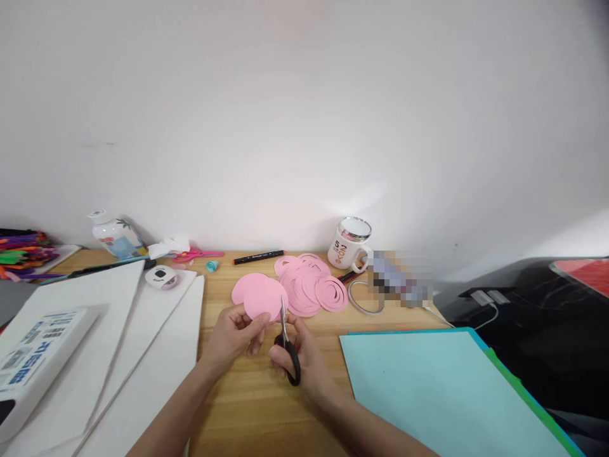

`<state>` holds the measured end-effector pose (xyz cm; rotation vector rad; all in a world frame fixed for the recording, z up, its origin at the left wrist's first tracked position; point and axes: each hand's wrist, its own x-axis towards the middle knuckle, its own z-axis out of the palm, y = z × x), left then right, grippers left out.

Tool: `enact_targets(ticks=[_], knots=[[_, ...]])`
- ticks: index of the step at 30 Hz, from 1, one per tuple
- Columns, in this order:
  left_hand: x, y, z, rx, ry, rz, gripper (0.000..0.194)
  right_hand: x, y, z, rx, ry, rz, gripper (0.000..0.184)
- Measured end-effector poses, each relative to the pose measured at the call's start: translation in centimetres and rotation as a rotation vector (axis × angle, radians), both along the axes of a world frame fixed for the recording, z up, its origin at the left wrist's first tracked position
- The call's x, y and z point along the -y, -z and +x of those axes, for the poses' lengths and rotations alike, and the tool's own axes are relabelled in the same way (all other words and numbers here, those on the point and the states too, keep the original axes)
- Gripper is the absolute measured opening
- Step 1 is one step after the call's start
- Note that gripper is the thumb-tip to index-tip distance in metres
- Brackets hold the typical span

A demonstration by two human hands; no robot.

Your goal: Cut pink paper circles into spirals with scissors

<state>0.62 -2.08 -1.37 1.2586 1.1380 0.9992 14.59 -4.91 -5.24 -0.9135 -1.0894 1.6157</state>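
Note:
Between the thumb and fingers of my left hand (236,332) is a pink paper circle (262,299), held up above the wooden desk. My right hand (304,355) grips a pair of scissors (288,355) by its black handles. The metal blades point away from me and lie at the right edge of the circle; whether they are apart is hard to see. Another pink circle (240,289) shows partly behind the held one. Just beyond my hands lies a pile of pink paper rings and spirals (304,285).
A white mug (349,244) and a black marker (258,257) stand and lie near the wall. Pink scissors (197,255), a white tape dispenser (162,277) and a bottle (117,235) are at left. White sheets (157,355) flank my left arm, light-blue sheets (428,381) my right.

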Motion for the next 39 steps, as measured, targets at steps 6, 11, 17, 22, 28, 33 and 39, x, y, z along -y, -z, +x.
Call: enact_targets(ticks=[6,11,17,22,28,33,39], knots=[[0.0,0.4,0.0,-0.029,-0.026,-0.019,0.034,0.2,-0.1,-0.2,-0.024,0.013,-0.032,0.047],[0.0,0.5,0.0,-0.031,0.016,-0.029,0.032,-0.3,-0.9,0.2,-0.084,0.023,-0.001,0.057],[0.0,0.1,0.0,-0.047,0.014,-0.031,0.03,-0.3,-1.1,0.5,-0.062,0.009,-0.017,0.054],[0.1,0.1,0.0,-0.072,0.002,-0.014,0.029,-0.3,-1.2,0.4,-0.013,0.014,-0.032,0.052],[0.1,0.1,-0.1,-0.052,-0.018,-0.005,0.033,-0.4,-1.3,0.5,0.047,0.012,-0.012,0.05],[0.0,-0.1,-0.1,-0.012,-0.028,-0.001,0.036,-0.3,-0.7,0.6,0.055,0.001,0.015,0.048],[0.0,-0.4,-0.1,0.064,-0.024,0.011,0.032,-0.3,-0.3,0.4,0.027,-0.003,0.011,0.051]])
